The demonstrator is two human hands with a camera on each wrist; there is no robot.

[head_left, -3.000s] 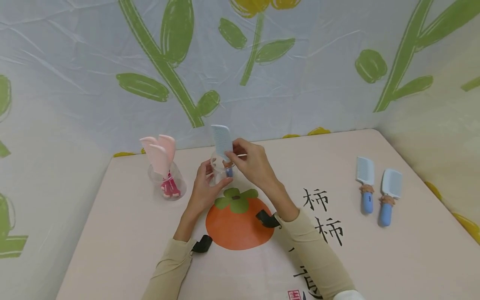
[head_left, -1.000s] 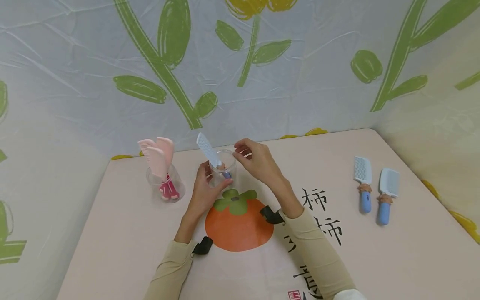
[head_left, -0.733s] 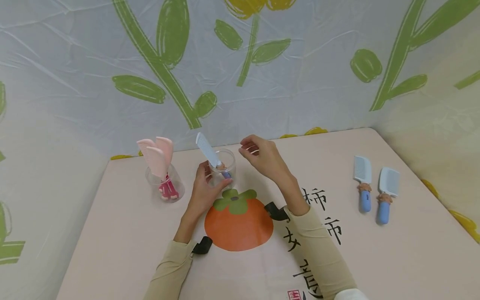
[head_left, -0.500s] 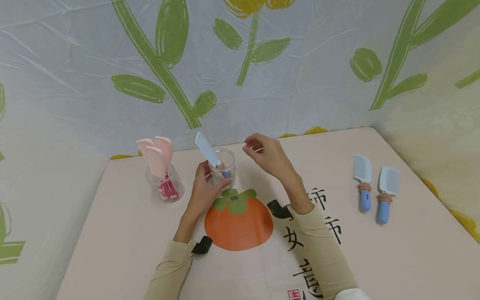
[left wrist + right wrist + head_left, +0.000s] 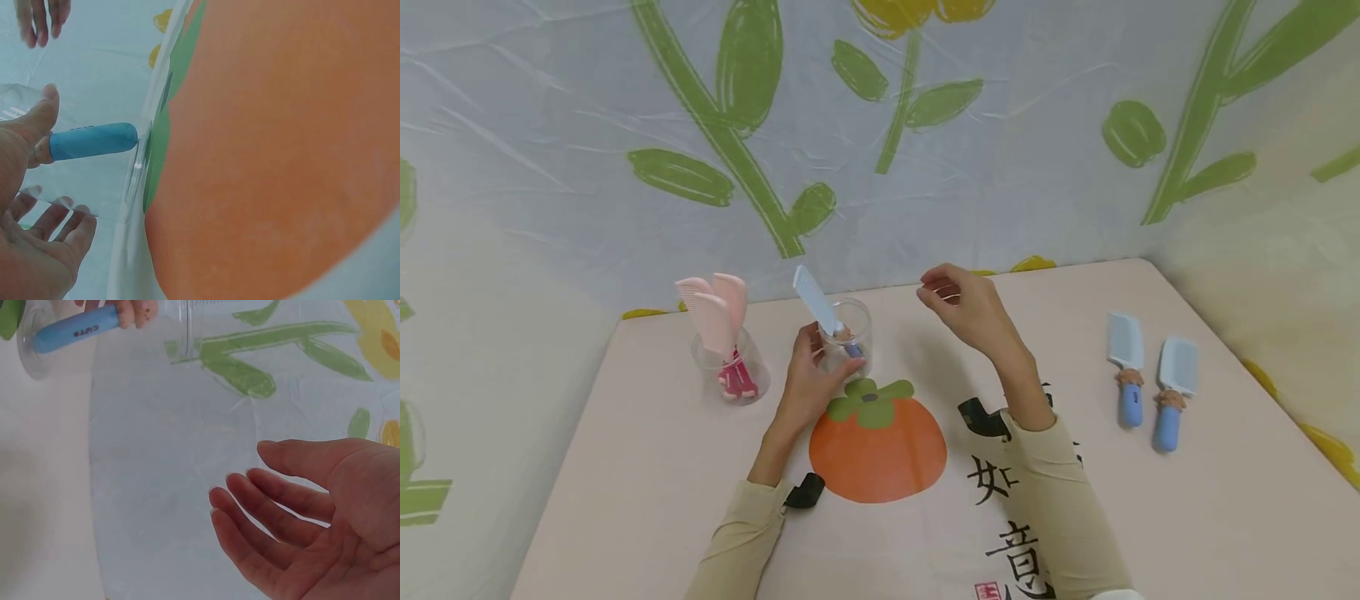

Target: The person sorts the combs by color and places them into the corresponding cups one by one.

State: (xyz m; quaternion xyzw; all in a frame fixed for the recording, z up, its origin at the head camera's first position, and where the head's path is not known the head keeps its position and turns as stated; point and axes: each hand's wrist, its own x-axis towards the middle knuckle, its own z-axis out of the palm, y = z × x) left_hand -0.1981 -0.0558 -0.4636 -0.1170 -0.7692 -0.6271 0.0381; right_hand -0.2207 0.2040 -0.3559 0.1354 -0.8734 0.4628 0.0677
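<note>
A light blue comb point(image 5: 817, 300) leans to the left inside a clear jar point(image 5: 863, 321), its blue handle point(image 5: 94, 141) down near the jar's base. My left hand point(image 5: 808, 375) grips the jar from the left, thumb in front and fingers curled behind. Off to the right of the jar, my right hand point(image 5: 973, 308) hovers above the table with loosely bent fingers and nothing in them. The right wrist view shows that palm point(image 5: 369, 494) bare, well apart from the jar.
Another clear jar point(image 5: 760, 367) on the left holds several pink combs point(image 5: 715, 321). Over on the right lie a blue comb point(image 5: 1126, 367) and a blue paddle brush point(image 5: 1176, 375). The tablecloth bears a persimmon print point(image 5: 878, 454); a patterned curtain point(image 5: 1000, 183) hangs behind.
The right hand has let go of the blue comb and moved away to the right. The comb has dropped lower and now leans left in the jar, which the left hand still grips.
</note>
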